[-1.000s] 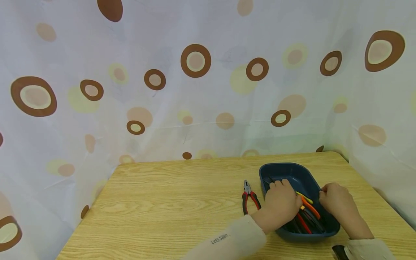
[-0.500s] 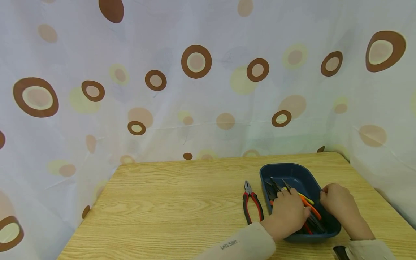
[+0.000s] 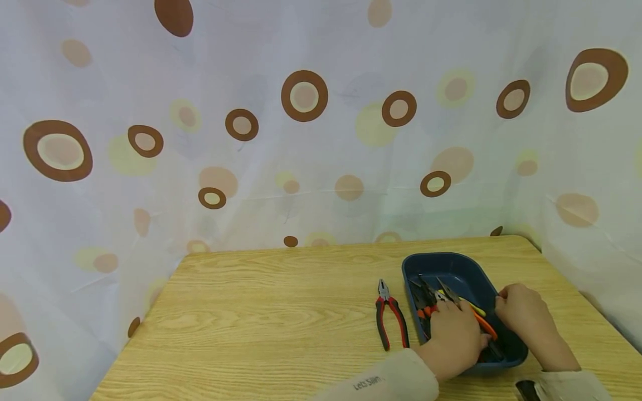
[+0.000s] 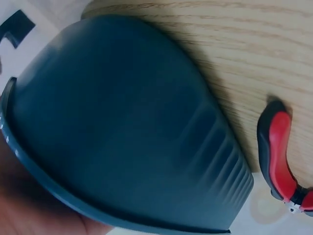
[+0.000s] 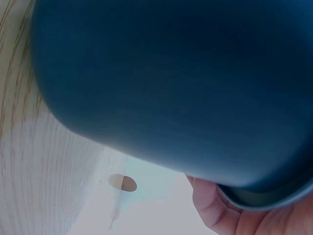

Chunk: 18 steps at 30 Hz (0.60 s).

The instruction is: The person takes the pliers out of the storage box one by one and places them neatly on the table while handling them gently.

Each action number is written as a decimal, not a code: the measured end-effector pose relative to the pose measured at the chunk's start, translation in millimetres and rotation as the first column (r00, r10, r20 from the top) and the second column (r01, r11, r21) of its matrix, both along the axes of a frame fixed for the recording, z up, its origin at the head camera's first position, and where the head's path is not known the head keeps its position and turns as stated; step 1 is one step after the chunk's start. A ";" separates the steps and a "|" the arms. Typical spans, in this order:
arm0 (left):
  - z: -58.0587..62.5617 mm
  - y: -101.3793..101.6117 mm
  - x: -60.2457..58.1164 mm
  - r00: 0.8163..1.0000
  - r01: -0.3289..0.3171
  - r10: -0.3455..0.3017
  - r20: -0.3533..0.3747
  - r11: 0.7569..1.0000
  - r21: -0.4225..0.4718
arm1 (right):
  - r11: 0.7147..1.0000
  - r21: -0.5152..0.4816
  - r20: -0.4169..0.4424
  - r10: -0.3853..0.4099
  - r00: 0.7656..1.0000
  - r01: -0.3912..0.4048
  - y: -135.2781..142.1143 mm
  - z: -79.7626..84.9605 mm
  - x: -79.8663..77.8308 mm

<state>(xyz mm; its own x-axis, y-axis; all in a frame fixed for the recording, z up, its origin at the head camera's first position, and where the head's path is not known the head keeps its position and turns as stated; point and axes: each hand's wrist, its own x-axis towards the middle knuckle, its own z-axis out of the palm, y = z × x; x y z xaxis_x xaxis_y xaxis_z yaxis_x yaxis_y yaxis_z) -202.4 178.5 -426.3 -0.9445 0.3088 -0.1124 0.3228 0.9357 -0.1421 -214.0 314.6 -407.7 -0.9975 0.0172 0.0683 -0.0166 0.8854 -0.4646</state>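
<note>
A dark blue plastic bin (image 3: 448, 257) holds several hand tools, among them orange-handled (image 3: 485, 324), yellow and black ones with pointed metal tips. My left hand (image 3: 453, 337) reaches into the bin, over the tools; its fingertips are hidden among them and the thumb stands out to the side. I cannot tell whether it holds a tool. My right hand (image 3: 524, 312) grips the bin's right rim, its curled fingers (image 5: 210, 200) showing under the edge in the right wrist view. Left of the bin lies a pair of red-and-black pliers (image 3: 404, 328) on the table, jaws pointing away.
The light wood table (image 3: 261, 312) stretches left of the bin and pliers. Behind it and at both sides hangs a white curtain (image 3: 321, 145) with brown and beige dots. In the left wrist view, the bin's outer wall (image 4: 122, 112) fills most of the frame.
My left hand has shifted right and nearer inside the bin, uncovering tool tips and orange and red handles at its left. The pliers show more fully. My right hand has stayed on the rim.
</note>
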 end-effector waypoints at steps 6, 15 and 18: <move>-1.0 1.2 8.0 0.995 0.039 -0.049 -0.081 0.991 -0.126 | 1.000 0.004 -0.019 0.008 1.000 -0.008 -0.4 1.1 -0.4; -0.2 2.5 12.1 0.988 0.051 -0.071 -0.140 0.989 -0.141 | 1.000 0.000 -0.048 0.007 0.999 -0.007 -0.3 -0.1 1.4; -1.5 3.2 11.2 0.987 0.061 -0.081 -0.141 0.989 -0.138 | 1.000 -0.001 -0.042 0.002 0.999 -0.002 0.5 -0.6 1.4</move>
